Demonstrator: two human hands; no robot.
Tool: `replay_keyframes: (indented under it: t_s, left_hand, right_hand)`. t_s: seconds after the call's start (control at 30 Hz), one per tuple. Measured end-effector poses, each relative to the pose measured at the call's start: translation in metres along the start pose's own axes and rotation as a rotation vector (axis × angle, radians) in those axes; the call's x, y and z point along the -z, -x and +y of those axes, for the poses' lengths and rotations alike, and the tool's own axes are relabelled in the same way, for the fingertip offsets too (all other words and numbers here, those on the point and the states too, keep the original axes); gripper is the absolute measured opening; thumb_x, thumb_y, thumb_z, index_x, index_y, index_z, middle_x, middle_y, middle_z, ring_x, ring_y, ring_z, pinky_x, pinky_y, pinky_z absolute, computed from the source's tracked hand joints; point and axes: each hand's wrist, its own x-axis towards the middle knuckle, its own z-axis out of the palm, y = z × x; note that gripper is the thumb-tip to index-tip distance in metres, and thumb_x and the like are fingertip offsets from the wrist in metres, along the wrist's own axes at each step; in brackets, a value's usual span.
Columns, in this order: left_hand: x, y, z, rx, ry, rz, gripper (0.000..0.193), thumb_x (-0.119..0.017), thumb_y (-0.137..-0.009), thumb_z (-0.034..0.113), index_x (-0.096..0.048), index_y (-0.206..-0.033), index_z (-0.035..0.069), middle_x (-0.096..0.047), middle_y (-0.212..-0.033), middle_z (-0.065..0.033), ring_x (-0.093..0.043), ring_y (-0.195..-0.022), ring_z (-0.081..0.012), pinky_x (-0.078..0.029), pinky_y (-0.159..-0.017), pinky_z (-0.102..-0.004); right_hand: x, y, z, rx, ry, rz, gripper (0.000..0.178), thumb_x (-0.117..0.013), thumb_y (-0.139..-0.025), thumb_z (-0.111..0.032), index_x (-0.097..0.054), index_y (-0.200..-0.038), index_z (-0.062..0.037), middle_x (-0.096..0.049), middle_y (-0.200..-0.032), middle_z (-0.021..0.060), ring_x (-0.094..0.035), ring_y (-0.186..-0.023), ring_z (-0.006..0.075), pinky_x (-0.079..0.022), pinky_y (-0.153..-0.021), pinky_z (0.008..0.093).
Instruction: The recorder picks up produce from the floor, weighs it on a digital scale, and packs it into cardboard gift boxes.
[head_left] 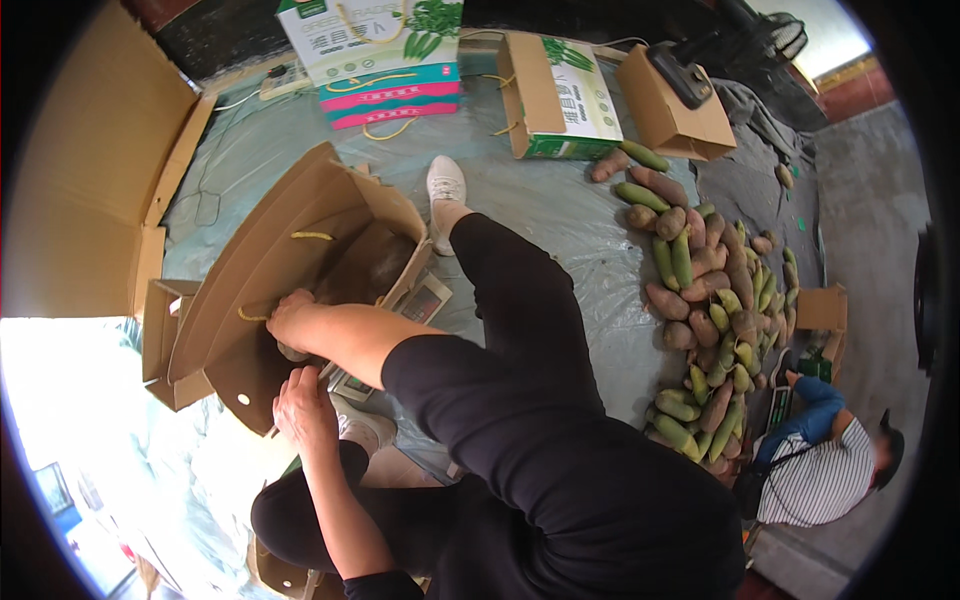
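Right hand (pixel 290 318) curled over the rim of the open cardboard box (pixel 290 250) on the scale (pixel 425 298), left hand (pixel 303 405) flat on the lower flap; best steady both sides evenly, grip unclear.

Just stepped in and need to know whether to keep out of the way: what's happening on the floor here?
A person is crouched over an open brown cardboard box on a plastic-sheeted floor. Their right hand is at the box's opening and their left hand holds its lower flap edge. A scale sits partly under the box. To the right lies a long pile of sweet potatoes and green produce, with another person crouched beside it. Printed cartons stand at the back.
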Motion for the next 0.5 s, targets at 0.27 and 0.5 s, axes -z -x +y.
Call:
replay_keyframes:
  t_s: [0.27,0.5]
  left_hand:
    - [-0.007,-0.001,-0.006,-0.028,0.084,0.005,0.012,-0.061,-0.074,0.008,-0.055,-0.084,0.004,-0.058,-0.081,-0.0141,-0.057,-0.079,-0.0359,-0.044,-0.066,-0.045]
    - [-0.007,-0.002,-0.006,-0.011,0.107,0.013,0.014,-0.061,-0.073,0.004,-0.054,-0.086,0.003,-0.057,-0.08,-0.0148,-0.057,-0.078,-0.0362,-0.044,-0.066,-0.044]
  right_hand:
    - [0.039,0.036,-0.001,0.21,-0.21,-0.05,0.048,-0.073,-0.067,-0.027,-0.064,-0.109,-0.0056,-0.062,-0.113,0.0125,-0.06,-0.104,0.027,-0.049,-0.085,0.0393]
    - [0.122,0.202,0.061,0.573,-0.726,0.355,0.034,-0.068,-0.074,-0.021,-0.063,-0.102,-0.002,-0.068,-0.085,0.009,-0.065,-0.079,0.0238,-0.05,-0.07,0.0342]
